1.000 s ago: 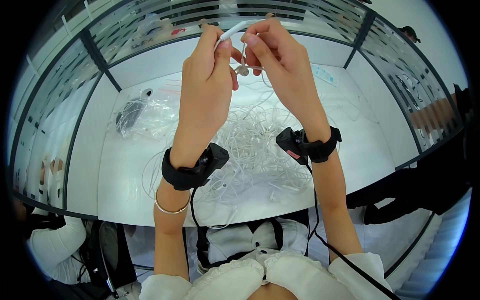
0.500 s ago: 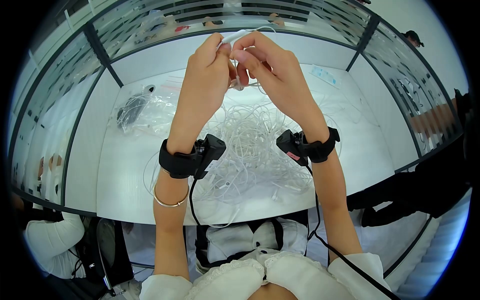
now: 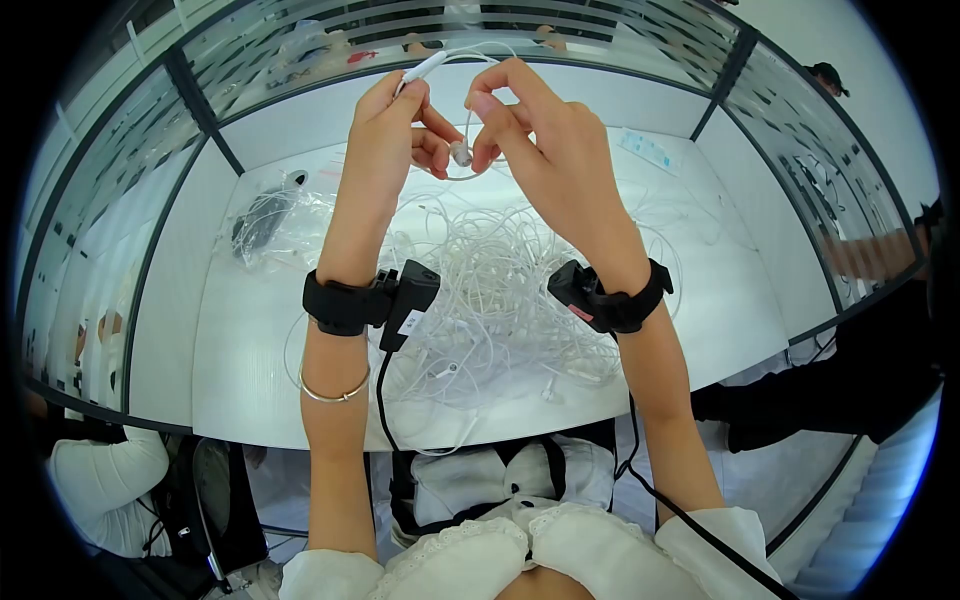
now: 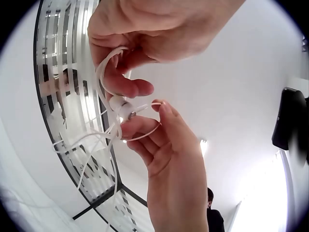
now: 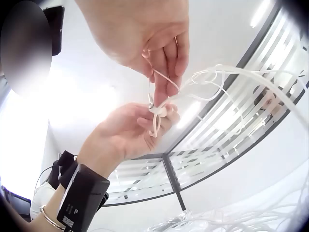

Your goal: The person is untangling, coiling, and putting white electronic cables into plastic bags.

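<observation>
White wired earphones are held up between both hands, above the far part of the desk. My left hand (image 3: pixel 380 140) grips a slim white tube-like piece (image 3: pixel 424 70) of them between thumb and index finger. Pinched between thumb and index finger of my right hand (image 3: pixel 545 130) is the thin white cable (image 4: pixel 153 103). An earbud (image 4: pixel 126 109) hangs between the hands, close to the left fingertips. More cable loops round the left fingers in the left wrist view.
A tangled heap of white earphone cables (image 3: pixel 490 270) covers the middle of the white desk (image 3: pixel 250 370). Back left lies a clear plastic bag (image 3: pixel 310 215) beside a dark grey object (image 3: pixel 262 215). A light blue packet (image 3: pixel 648 150) lies back right. Low partitions with striped glass (image 3: pixel 450 40) enclose the desk.
The left hand has moved left, away from the right hand, with the slim white piece. The gap between the hands has widened, and the earbud shows more clearly between them.
</observation>
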Tool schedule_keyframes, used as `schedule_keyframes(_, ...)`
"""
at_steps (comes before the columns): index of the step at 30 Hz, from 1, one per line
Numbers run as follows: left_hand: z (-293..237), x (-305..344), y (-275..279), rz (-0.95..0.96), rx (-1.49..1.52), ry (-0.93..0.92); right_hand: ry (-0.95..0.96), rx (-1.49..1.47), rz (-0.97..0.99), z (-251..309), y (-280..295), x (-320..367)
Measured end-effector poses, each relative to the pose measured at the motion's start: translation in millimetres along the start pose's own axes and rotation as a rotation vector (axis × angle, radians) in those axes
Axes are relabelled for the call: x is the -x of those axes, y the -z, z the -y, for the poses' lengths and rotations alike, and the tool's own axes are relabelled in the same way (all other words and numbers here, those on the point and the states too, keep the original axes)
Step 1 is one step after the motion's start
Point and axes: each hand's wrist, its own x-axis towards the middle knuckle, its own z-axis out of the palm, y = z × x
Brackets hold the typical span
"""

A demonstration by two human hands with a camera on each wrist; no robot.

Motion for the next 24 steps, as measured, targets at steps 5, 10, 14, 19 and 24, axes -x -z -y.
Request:
schedule_keyframes(5,3.6,-3.4,5.9,0.085,-0.047,0.084,0.006,0.003,0.034,-2.7,3.7,-1.5)
schedule_keyframes(10,8.9,-7.4,15.5,0.173,-0.086,0.102,-0.067,-0.077,0.155,2.0,5.2,-1.3)
schedule_keyframes(14,4.6,-6.5,9.7,0.140,-0.173,0.133,-0.070,-0.198,0.214,-3.2,4.9,-0.9)
schedule_keyframes(19,1.4,-4.5,7.0,0.145,-0.167,0.131,-0.059,-0.413,0.218,-25.3,0.0,-3.5)
schedule_keyframes(24,9.4,-6.9,11.8,0.123,-0.128,0.044,-0.007,-0.674,0.331,-25.8,5.8,-7.6)
